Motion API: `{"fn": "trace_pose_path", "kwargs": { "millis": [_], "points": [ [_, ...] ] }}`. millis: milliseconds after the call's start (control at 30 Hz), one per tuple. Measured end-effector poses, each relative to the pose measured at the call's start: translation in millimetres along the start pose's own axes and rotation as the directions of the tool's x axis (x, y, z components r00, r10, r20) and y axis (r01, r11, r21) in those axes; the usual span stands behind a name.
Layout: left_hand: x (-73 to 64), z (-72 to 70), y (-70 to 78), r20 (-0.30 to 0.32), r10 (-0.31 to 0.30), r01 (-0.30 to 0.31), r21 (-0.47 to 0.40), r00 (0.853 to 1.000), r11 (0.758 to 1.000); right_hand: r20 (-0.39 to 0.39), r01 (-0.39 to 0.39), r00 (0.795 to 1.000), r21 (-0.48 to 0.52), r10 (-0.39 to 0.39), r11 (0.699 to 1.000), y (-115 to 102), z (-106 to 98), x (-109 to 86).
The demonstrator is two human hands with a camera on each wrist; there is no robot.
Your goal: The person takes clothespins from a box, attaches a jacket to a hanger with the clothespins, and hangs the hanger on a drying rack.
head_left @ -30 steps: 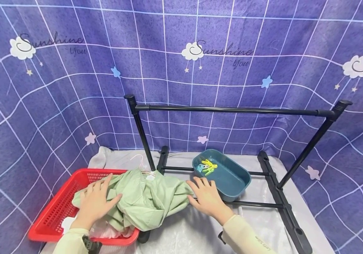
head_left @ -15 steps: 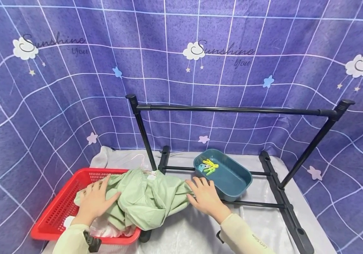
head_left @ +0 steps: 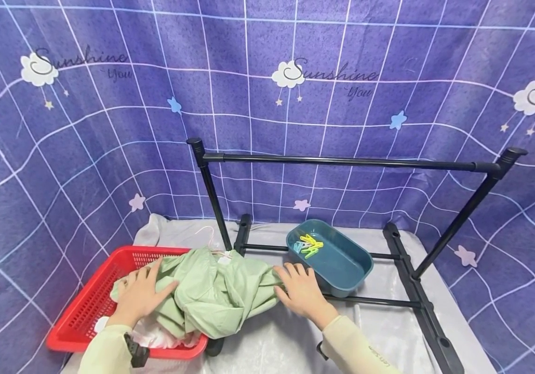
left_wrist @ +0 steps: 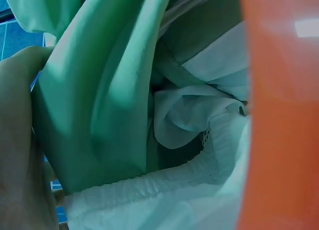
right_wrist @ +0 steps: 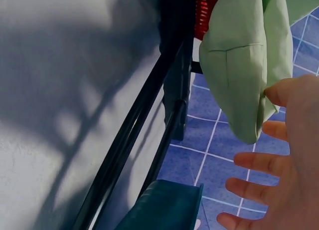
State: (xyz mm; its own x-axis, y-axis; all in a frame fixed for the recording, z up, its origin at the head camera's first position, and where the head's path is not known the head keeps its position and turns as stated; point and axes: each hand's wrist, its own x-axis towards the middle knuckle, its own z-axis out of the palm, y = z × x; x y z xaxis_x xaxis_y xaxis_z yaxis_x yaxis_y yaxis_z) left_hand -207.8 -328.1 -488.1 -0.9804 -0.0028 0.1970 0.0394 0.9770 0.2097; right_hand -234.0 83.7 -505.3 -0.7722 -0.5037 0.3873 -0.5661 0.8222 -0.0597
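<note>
A crumpled light green garment (head_left: 211,296), perhaps a shirt, lies partly over the red basket's right side and reaches out past it. A thin pink hanger (head_left: 211,235) pokes out from its top edge. My left hand (head_left: 138,292) rests on the garment's left part with fingers spread; the left wrist view shows the thumb beside the green folds. At the opposite end, my right hand (head_left: 304,291) stretches its fingers toward the garment's right tip. In the right wrist view, the thumb (right_wrist: 279,92) meets the cloth's edge while the other fingers stand apart.
The red basket (head_left: 73,301) also holds white and pinkish clothes (head_left: 155,335). A black rack (head_left: 342,161) stands behind on a grey cloth (head_left: 305,343). On its lower bars sits a teal bin (head_left: 342,267) with several yellow and blue clothespins (head_left: 311,245). A purple curtain closes the back.
The head view has shifted very slightly. Both hands and the green garment keep nearly the same places and poses.
</note>
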Motion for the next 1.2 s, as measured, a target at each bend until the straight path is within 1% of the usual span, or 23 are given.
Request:
{"fn": "trace_pose_path", "kwargs": {
  "millis": [167,300,567,800,967,1033,1200],
  "points": [
    [1.1,0.3,-2.1,0.028,-0.017,0.017,-0.01,0.999,1.0,-0.003,-0.013,1.0,0.019,0.013,1.0,-1.0,3.5,1.1],
    [1.9,0.5,-1.6,0.052,-0.019,0.019,-0.002,0.998,1.0,-0.003,-0.015,1.0,0.036,0.015,0.999,-1.0,5.7,2.5],
    [1.2,-0.6,1.1,0.09,-0.01,0.009,0.009,0.996,1.0,0.06,-0.05,0.997,0.05,0.047,0.998,-5.6,5.6,4.0],
    [1.7,1.1,2.1,0.139,-0.006,0.002,0.03,0.99,1.0,0.027,-0.063,0.998,0.073,0.061,0.995,-9.1,7.8,5.3],
    [3.1,1.1,4.9,0.156,-0.013,0.008,0.034,0.988,0.999,0.042,-0.078,0.996,0.072,0.075,0.994,-12.0,7.2,8.4],
    [3.4,0.6,6.5,0.158,-0.021,0.016,0.03,0.987,0.999,0.054,-0.08,0.996,0.064,0.077,0.995,-13.2,7.3,9.8],
    [5.8,-3.2,10.4,0.162,-0.066,0.065,0.01,0.985,0.998,0.078,-0.079,0.994,0.033,0.076,0.996,-14.6,10.0,12.9]
  ]
}}
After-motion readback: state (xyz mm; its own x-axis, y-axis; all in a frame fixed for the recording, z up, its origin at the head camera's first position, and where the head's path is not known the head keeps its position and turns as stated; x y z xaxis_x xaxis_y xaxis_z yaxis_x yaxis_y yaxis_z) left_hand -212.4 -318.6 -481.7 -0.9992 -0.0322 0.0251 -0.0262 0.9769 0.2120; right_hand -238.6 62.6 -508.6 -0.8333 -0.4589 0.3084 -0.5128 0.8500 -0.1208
